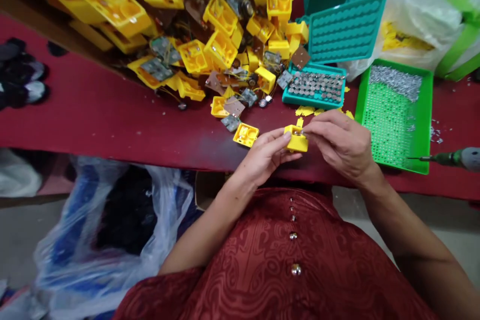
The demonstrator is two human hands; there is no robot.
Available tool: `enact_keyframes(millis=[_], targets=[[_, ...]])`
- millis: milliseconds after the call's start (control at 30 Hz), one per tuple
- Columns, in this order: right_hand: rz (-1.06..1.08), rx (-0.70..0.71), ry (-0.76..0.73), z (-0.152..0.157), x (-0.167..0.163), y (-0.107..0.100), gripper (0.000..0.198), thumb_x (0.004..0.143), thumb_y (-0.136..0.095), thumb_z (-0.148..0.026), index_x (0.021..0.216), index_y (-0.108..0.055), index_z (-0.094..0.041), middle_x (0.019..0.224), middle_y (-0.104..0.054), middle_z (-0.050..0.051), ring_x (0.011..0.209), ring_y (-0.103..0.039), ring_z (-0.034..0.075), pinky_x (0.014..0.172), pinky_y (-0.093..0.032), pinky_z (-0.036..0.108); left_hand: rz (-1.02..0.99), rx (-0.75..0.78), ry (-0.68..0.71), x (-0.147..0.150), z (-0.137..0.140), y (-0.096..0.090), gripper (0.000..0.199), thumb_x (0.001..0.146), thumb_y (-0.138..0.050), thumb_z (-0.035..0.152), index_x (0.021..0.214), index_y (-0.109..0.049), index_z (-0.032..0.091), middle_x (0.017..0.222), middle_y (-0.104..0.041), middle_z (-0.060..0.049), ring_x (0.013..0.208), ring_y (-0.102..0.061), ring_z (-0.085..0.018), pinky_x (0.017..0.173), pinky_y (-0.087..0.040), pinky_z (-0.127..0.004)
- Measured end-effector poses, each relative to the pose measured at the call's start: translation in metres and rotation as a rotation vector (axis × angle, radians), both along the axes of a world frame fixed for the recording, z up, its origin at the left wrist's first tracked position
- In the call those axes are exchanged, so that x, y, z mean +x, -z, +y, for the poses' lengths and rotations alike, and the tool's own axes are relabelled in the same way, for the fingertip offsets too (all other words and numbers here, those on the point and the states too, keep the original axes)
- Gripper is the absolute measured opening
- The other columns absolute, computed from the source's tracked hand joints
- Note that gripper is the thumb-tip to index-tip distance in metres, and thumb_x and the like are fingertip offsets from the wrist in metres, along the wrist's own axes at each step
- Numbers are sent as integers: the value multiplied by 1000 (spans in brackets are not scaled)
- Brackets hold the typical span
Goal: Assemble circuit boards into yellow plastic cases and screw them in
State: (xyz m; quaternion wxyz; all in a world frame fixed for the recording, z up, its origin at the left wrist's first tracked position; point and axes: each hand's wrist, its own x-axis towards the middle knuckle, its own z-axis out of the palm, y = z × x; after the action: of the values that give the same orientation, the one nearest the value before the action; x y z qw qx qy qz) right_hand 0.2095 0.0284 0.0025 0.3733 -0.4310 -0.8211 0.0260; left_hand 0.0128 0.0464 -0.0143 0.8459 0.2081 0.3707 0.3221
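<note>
My left hand grips a small open yellow plastic case above the table's front edge, thumb on its near wall. At the case's opening, my right hand is closed in a pinch. Something small and shiny shows by its fingertips, too small to name. A small yellow tab stands up at the far side of the case. Left of my left hand lies another open yellow case. Beyond my hands, a teal tray holds several rows of round silver button cells.
A green tray of small metal pieces lies at right, with a screwdriver-like tool over its edge. Yellow cases, circuit boards and wires heap up at back left. A teal lid leans behind the cells. A plastic-lined container stands below left.
</note>
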Motion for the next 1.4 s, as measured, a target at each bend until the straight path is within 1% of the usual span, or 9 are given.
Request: enact_keyframes(millis=[267, 467, 567, 667, 833, 967, 1100, 1233, 1400], targets=[[-232, -269, -123, 14, 2, -10, 55, 114, -30, -37, 93, -79, -22, 94, -69, 9, 90, -55, 18, 80, -46, 34, -7, 20, 99, -4, -3, 3, 15, 88, -85, 26, 99, -82, 16, 95, -79, -6, 84, -76, -16, 76, -65, -27], [-115, -303, -299, 16, 13, -14, 38, 112, -45, -34, 103, -80, -24, 99, -69, 6, 92, -58, 16, 79, -48, 30, -53, -30, 142, -6, -4, 3, 14, 86, -84, 22, 98, -83, 14, 94, -82, -8, 81, -79, -17, 73, -67, -24], [108, -375, -117, 10, 13, -13, 21, 106, -61, -33, 108, -81, -25, 104, -72, 5, 94, -65, 14, 85, -53, 30, -88, -22, 164, -8, -3, 1, 20, 87, -83, 23, 105, -82, 13, 98, -83, -10, 86, -83, -22, 74, -67, -27], [229, -251, 186, 6, 16, -10, 18, 102, -65, -31, 104, -81, -22, 102, -73, 5, 95, -68, 15, 88, -55, 31, -52, 1, 161, -9, -3, 1, 31, 89, -80, 26, 118, -79, 15, 108, -83, -13, 91, -84, -26, 72, -67, -30], [90, -111, 501, 20, 33, 5, 16, 99, -64, -27, 95, -77, -18, 95, -74, 7, 88, -66, 17, 84, -53, 32, 133, 89, 77, -7, -4, 4, 37, 83, -87, 32, 113, -76, 16, 106, -83, -11, 85, -83, -22, 66, -63, -25], [-89, -190, 557, 39, 39, 22, 17, 99, -59, -22, 92, -74, -17, 95, -73, 8, 90, -63, 19, 85, -50, 34, 228, 125, -7, -9, -2, 3, 42, 75, -89, 34, 110, -74, 16, 102, -83, -10, 80, -82, -23, 59, -62, -25], [-206, -190, 610, 52, 32, 33, 21, 100, -56, -21, 92, -75, -17, 98, -69, 11, 93, -58, 21, 84, -49, 37, 287, 170, -61, -14, 0, 1, 36, 77, -85, 35, 107, -74, 18, 99, -82, -8, 82, -79, -21, 66, -62, -27], [-285, -236, 634, 61, 26, 32, 17, 98, -59, -19, 93, -75, -15, 102, -66, 13, 97, -55, 24, 87, -49, 40, 319, 252, -85, -18, 3, 1, 28, 77, -83, 32, 100, -79, 17, 88, -81, -5, 73, -70, -14, 67, -56, -22], [-344, -316, 616, 66, 25, 30, 20, 98, -55, -17, 89, -73, -13, 99, -63, 15, 95, -52, 24, 88, -49, 42, 281, 210, -83, -17, 5, 0, 31, 71, -87, 33, 97, -81, 17, 87, -81, -5, 72, -71, -15, 63, -55, -22]])
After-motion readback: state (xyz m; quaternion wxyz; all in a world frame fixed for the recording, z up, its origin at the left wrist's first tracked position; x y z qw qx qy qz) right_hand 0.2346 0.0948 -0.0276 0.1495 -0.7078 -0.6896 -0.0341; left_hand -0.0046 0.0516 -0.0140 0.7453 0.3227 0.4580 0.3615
